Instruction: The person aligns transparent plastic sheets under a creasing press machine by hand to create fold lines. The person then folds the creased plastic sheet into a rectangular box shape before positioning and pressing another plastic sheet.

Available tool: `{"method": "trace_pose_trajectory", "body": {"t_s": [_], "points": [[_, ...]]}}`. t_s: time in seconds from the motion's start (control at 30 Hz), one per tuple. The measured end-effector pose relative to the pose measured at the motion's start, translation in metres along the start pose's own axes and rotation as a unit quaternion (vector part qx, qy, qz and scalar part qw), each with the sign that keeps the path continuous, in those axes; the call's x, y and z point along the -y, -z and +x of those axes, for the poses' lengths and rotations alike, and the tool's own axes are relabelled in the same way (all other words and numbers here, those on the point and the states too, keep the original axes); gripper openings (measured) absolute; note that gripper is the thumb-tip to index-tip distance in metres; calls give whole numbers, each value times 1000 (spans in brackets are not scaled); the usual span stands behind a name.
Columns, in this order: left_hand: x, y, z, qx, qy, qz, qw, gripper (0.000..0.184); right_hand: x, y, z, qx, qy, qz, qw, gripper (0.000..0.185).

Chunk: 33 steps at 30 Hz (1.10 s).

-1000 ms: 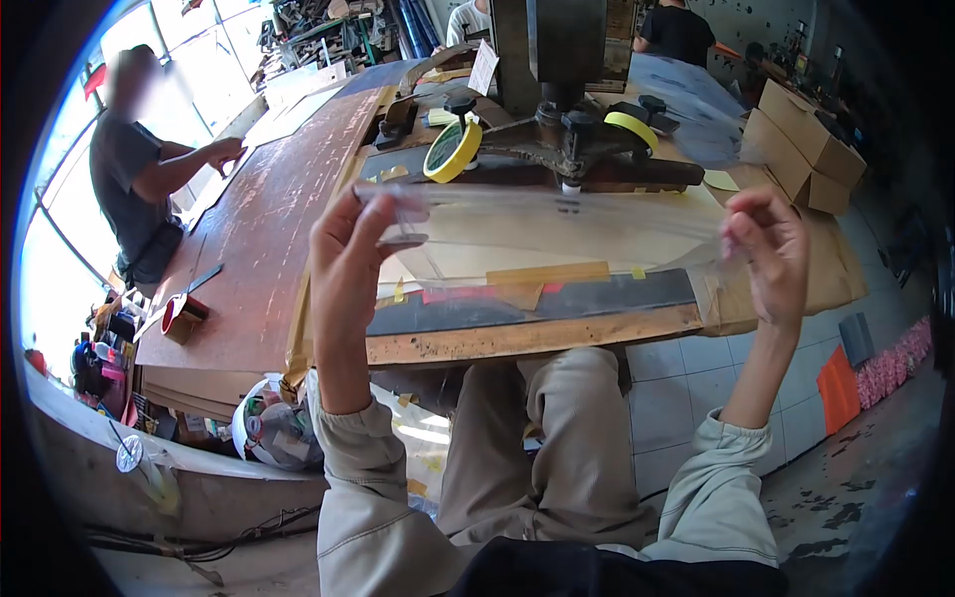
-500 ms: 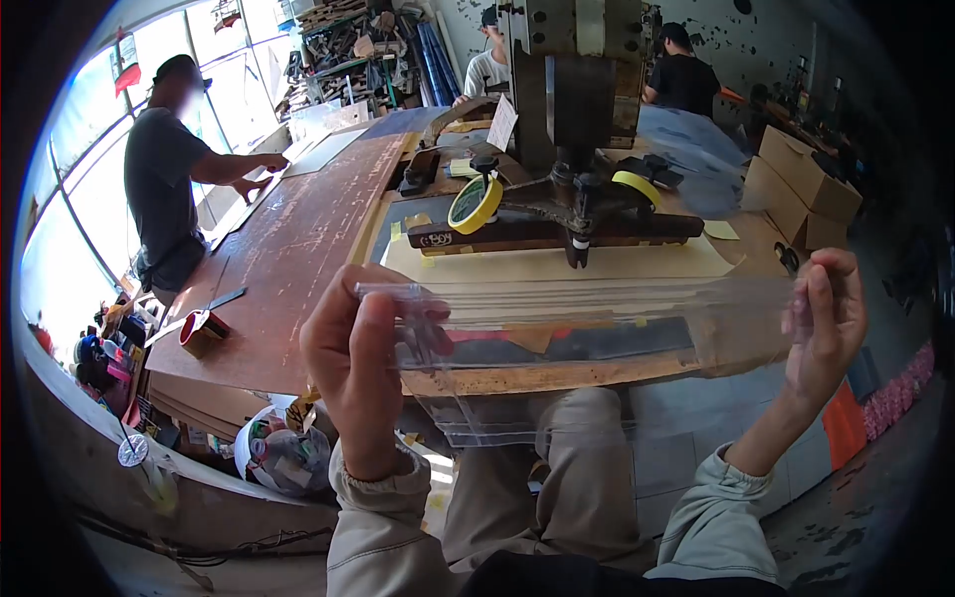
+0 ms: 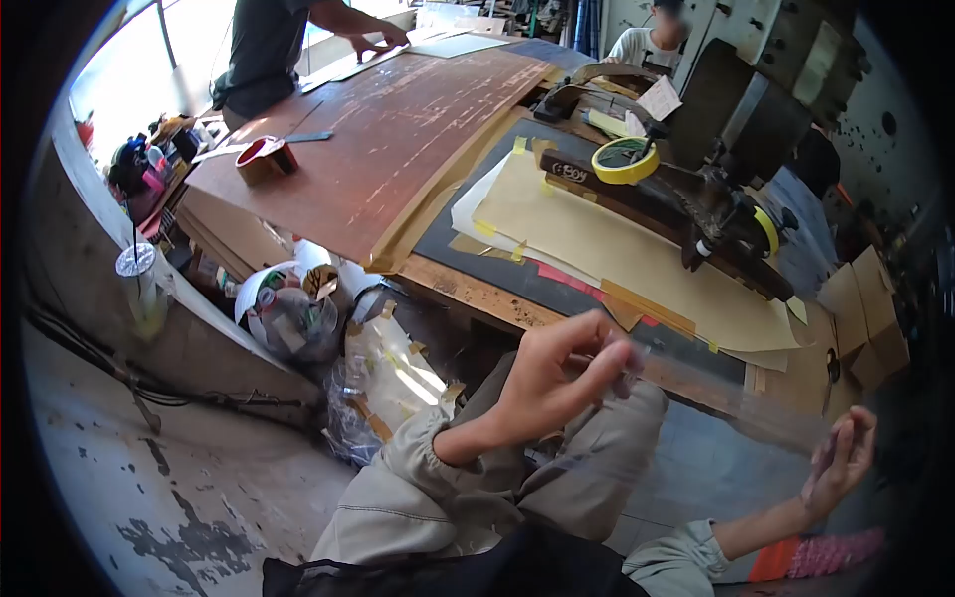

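My left hand [image 3: 557,383] pinches one end of a clear plastic sheet [image 3: 736,403], thumb against curled fingers, in front of the worktable's near edge. At lower right, my right hand [image 3: 839,466] has its fingers bent round the sheet's other end. Stretched between both hands over my lap, the plastic is smeared by motion and partly see-through. Beyond it, a beige paper sheet [image 3: 597,239] lies on a dark mat under the dark press bar [image 3: 637,204]. Yellow tape rolls hang at the bar, one of them a near roll [image 3: 626,161].
A brown board [image 3: 378,149] covers the left side, with a red tape roll [image 3: 267,159] on it. Below stands a waste bin [image 3: 288,308] beside a plastic bag [image 3: 393,373]. A cardboard box [image 3: 867,313] is at right. A person [image 3: 274,50] works at the far left; another sits behind.
My view has swung left and down and tilted. Both hands appear lower and farther right, closer together, still holding the plastic sheet, which now slopes down to the right.
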<state>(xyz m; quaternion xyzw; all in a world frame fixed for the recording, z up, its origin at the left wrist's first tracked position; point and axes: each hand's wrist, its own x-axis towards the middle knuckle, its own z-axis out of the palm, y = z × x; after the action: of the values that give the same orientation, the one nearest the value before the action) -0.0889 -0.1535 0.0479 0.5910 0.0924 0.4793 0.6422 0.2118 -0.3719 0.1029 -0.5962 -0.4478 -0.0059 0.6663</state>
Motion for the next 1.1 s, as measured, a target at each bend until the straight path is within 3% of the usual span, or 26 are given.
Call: {"method": "trace_pose_trajectory", "body": {"t_s": [0.13, 0.17, 0.2, 0.23, 0.27, 0.3, 0.37, 0.43, 0.57, 0.6, 0.63, 0.7, 0.73, 0.77, 0.83, 0.87, 0.97, 1.0, 1.1], "points": [[9, 16, -21, -22, 12, 86, 996, 12, -4, -2, -17, 20, -24, -6, 999, 19], [12, 30, -20, -46, -45, 232, 971, 7, -5, -4, -19, 24, -24, -5, 999, 19], [12, 43, -13, -103, -136, 307, 936, 6, -7, -7, -21, 30, -25, -11, 999, 20], [5, 60, -8, -182, -179, 450, 856, 11, -8, -10, -23, 31, -24, -19, 999, 20], [10, 87, -5, -234, -162, 526, 802, 19, -8, -13, -26, 24, -23, -30, 999, 21], [9, 117, 2, -236, -178, 634, 715, 31, -5, -19, -27, 29, -19, -35, 999, 19], [12, 172, 6, -179, -158, 737, 632, 37, 3, -34, -24, 19, -11, -43, 999, 17], [46, 221, -16, -102, -54, 812, 572, 48, 6, -37, -17, 13, 1, -27, 1000, 15], [94, 251, -47, -159, -141, 793, 570, 61, 7, -32, -4, -18, 72, 31, 997, 15], [107, 255, -47, -178, -167, 750, 615, 64, 6, -31, 2, -15, 96, 52, 994, 15], [118, 261, -45, -183, -204, 734, 621, 69, 7, -31, 9, -9, 126, 76, 989, 16], [151, 280, -42, -245, -254, 714, 605, 72, 9, -31, 17, -37, 131, 112, 984, 17], [159, 282, -41, -253, -254, 696, 622, 73, 9, -31, 21, -50, 133, 131, 981, 17], [167, 284, -39, -273, -264, 703, 601, 77, 9, -29, 25, -65, 142, 141, 978, 17], [176, 275, -36, -287, -289, 681, 609, 83, 8, -27, 33, -91, 157, 159, 970, 17], [177, 267, -42, -279, -276, 669, 632, 87, 9, -24, 36, -90, 163, 165, 968, 17], [140, 215, -55, -284, -254, 614, 692, 72, 9, -13, 48, -81, 185, 183, 962, 18], [128, 199, -54, -330, -279, 575, 695, 50, 10, -8, 51, -75, 193, 182, 961, 18], [101, 173, -58, -376, -219, 574, 694, 33, 17, -2, 56, -59, 220, 174, 958, 17]]}}
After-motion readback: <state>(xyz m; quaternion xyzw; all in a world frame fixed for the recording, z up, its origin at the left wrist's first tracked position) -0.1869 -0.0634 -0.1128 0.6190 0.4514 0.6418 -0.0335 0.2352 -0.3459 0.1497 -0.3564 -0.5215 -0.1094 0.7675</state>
